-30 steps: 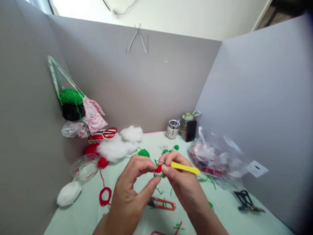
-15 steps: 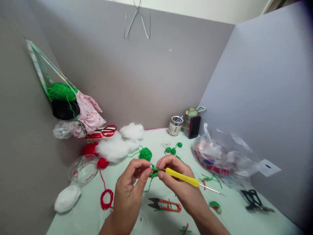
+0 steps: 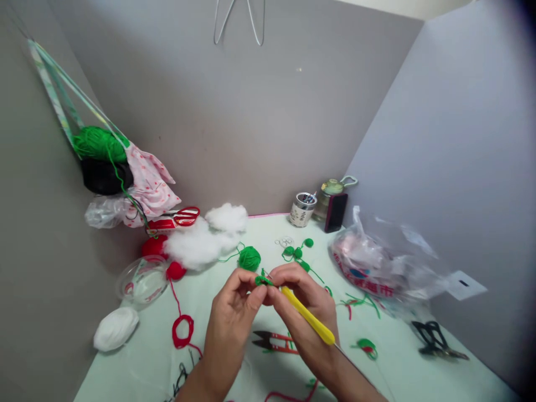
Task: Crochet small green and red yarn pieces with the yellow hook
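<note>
Head camera looks forward and down, close over the table.

Both hands were bare, with no gloves, rings or wristbands showing. The left hand and the right hand had short, unpainted nails. Both forearms ran uncovered to the lower edge of the view; no sleeve or cuff reached into it.

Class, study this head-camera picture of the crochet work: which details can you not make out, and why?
- Crochet hook tip: head view, hidden between the fingertips of the left hand and right hand.
- Green crochet piece: mostly covered by fingers, shape unclear.
- Tin cup label: too small to read.
- Plastic bag contents: blurred by crinkled film.
</note>
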### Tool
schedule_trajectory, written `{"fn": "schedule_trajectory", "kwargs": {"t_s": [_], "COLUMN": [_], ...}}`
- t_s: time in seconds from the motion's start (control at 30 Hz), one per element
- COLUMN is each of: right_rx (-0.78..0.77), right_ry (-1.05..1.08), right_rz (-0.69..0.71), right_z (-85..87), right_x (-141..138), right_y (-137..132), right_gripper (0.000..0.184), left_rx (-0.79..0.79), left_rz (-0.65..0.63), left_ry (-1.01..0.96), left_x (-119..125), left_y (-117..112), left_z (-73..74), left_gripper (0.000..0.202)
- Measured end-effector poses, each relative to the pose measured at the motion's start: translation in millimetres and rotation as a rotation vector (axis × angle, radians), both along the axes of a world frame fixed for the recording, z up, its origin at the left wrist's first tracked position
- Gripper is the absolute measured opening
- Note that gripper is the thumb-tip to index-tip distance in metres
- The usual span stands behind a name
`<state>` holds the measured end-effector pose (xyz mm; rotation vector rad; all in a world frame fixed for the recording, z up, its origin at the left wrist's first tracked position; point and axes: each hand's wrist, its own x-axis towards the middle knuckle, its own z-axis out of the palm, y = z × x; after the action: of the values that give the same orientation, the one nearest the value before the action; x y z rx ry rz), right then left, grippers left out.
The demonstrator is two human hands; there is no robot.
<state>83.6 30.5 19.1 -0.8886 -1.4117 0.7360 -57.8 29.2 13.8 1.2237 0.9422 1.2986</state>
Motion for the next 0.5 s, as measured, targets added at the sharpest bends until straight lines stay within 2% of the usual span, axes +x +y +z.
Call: {"fn": "schedule_trajectory", "kwargs": {"t_s": [0.2,0.27,0.4,0.5], "right_rx": [0.036,-0.077,-0.383,-0.388], "right_ry": [-0.042,0.027,0.234,0.239], "right_rz": [0.022,0.002,0.080,0.076], "right_z": [-1.7,-0.8,2.1,1.0], "right_x": [-2.8,-3.6,-3.6,-3.6], "right_y": [-2.1,-0.6,4.3,5.6], "right_gripper": [0.010,0.007,0.020,0.022], "left_rx": [0.010,0.030,0.065,0.047], "left_rz": [0.054,0.059,0.014,0.019], "left_ry": [0.054,0.091,0.103,0.087], "left_x": [-2.5,-2.1,0.2,1.1], "left_y": [-1.2,-1.8,-1.9,-1.0], "left_z": [-0.8,-0.4,0.3,-2.2], "left_gripper": [0.017,0.014,0.016,0.019]}}
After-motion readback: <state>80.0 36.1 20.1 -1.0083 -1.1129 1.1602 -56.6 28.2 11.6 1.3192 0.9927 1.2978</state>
